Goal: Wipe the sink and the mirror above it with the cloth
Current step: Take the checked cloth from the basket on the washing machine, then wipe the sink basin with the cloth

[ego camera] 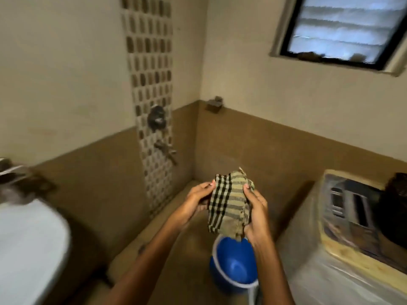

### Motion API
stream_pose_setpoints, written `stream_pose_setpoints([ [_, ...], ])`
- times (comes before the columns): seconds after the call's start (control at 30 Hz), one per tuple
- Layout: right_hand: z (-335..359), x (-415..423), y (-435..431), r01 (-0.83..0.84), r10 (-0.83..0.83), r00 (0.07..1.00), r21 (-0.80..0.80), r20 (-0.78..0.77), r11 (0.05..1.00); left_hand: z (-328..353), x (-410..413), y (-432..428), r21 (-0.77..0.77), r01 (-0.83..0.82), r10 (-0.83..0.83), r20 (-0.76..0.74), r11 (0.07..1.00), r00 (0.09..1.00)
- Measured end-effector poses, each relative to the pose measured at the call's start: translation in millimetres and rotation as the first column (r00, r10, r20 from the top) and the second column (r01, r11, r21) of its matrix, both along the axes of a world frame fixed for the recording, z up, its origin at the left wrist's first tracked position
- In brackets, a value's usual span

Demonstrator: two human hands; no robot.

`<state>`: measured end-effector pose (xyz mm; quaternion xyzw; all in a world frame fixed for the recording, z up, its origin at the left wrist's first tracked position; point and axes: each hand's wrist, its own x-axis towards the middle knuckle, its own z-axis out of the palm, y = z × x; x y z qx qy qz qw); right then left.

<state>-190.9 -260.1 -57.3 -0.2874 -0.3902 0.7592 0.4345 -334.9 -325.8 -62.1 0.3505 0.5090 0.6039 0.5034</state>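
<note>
Cloth (229,208) gripped in both hands, left (193,201) and right (256,214), above bucket (233,260); wiping not begun; next, likely carry to sink (30,238).

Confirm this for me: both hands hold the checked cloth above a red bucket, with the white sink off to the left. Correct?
Not quite. The bucket is blue, not red, as the head view shows. The rest stands: the left hand and right hand both hold the checked cloth above it, and the white sink lies to the left.

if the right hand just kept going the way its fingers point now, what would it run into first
The right hand points up and away, gripping the checked cloth. Beyond the cloth, probably the brown tiled wall in the corner; depth is hard to judge.
</note>
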Motion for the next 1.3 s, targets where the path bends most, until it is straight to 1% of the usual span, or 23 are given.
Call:
stream_pose_setpoints([
  [0.07,-21,-49,-51,-0.208,0.202,0.977,-0.117,-0.066,0.971,-9,-37,-62,0.028,-0.125,0.126,-0.032,0.992,0.991],
  [0.1,-31,-71,-77,-0.323,0.313,0.946,-0.179,-0.084,0.929,-13,-54,-91,0.030,-0.178,0.179,-0.061,0.984,0.982],
  [0.17,-49,-110,-124,-0.527,0.509,0.850,-0.269,-0.139,0.806,-19,-86,-145,0.027,-0.256,0.257,-0.088,0.966,0.962],
  [0.27,-72,-158,-194,-0.706,0.702,0.695,-0.335,-0.156,0.624,-24,-125,-226,-0.040,-0.346,0.340,-0.112,0.937,0.934],
  [0.3,-78,-173,-216,-0.734,0.736,0.658,-0.353,-0.161,0.579,-28,-138,-251,-0.064,-0.367,0.359,-0.106,0.928,0.927],
  [0.33,-79,-184,-233,-0.740,0.745,0.648,-0.362,-0.158,0.567,-32,-147,-271,-0.096,-0.379,0.368,-0.120,0.920,0.922],
  [0.37,-78,-197,-252,-0.731,0.737,0.659,-0.359,-0.149,0.581,-36,-158,-295,-0.136,-0.411,0.391,-0.154,0.901,0.907],
  [0.4,-77,-210,-268,-0.689,0.698,0.706,-0.341,-0.117,0.640,-41,-169,-317,-0.185,-0.463,0.428,-0.201,0.867,0.881],
  [0.43,-81,-222,-279,-0.618,0.635,0.771,-0.317,-0.060,0.720,-47,-178,-338,-0.225,-0.521,0.480,-0.214,0.823,0.851],
  [0.5,-82,-240,-295,-0.479,0.505,0.860,-0.219,0.078,0.850,-59,-194,-374,-0.274,-0.644,0.604,-0.224,0.714,0.765],
  [0.6,-84,-254,-303,-0.345,0.339,0.899,-0.030,0.277,0.938,-74,-208,-422,-0.327,-0.799,0.762,-0.267,0.505,0.590],
  [0.67,-90,-260,-295,-0.268,0.169,0.871,0.158,0.461,0.950,-83,-215,-448,-0.333,-0.855,0.820,-0.287,0.399,0.495],
  [0.7,-97,-265,-287,-0.235,0.050,0.820,0.256,0.570,0.938,-86,-219,-462,-0.335,-0.873,0.841,-0.295,0.355,0.455],
  [0.73,-101,-269,-279,-0.228,-0.062,0.744,0.340,0.666,0.913,-88,-223,-474,-0.338,-0.886,0.858,-0.295,0.318,0.421],
  [0.77,-101,-274,-272,-0.220,-0.151,0.684,0.399,0.714,0.890,-89,-227,-486,-0.340,-0.897,0.873,-0.295,0.284,0.388],
  [0.83,-101,-285,-259,-0.219,-0.247,0.604,0.456,0.757,0.863,-91,-233,-506,-0.344,-0.911,0.893,-0.299,0.229,0.337],
  [0.9,-96,-304,-253,-0.230,-0.316,0.597,0.534,0.738,0.814,-91,-240,-521,-0.342,-0.920,0.906,-0.300,0.191,0.300],
  [0.93,-96,-318,-251,-0.257,-0.334,0.603,0.573,0.725,0.779,-91,-243,-526,-0.337,-0.924,0.909,-0.300,0.181,0.288],
  [0.97,-96,-334,-252,-0.304,-0.322,0.592,0.575,0.739,0.760,-92,-245,-530,-0.336,-0.926,0.913,-0.300,0.170,0.277],
  [1.1,-110,-410,-262,-0.490,-0.157,0.501,0.428,0.851,0.759,-94,-256,-535,-0.349,-0.929,0.922,-0.306,0.122,0.236],
  [1.17,-121,-439,-266,-0.562,-0.091,0.475,0.381,0.875,0.734,-97,-262,-536,-0.358,-0.929,0.921,-0.324,0.094,0.218],
  [1.23,-133,-457,-265,-0.615,-0.100,0.438,0.379,0.893,0.692,-102,-269,-540,-0.356,-0.934,0.915,-0.363,0.040,0.177],
  [1.3,-148,-466,-260,-0.677,-0.186,0.414,0.439,0.891,0.590,-109,-276,-546,-0.334,-0.942,0.906,-0.404,-0.020,0.124],
])
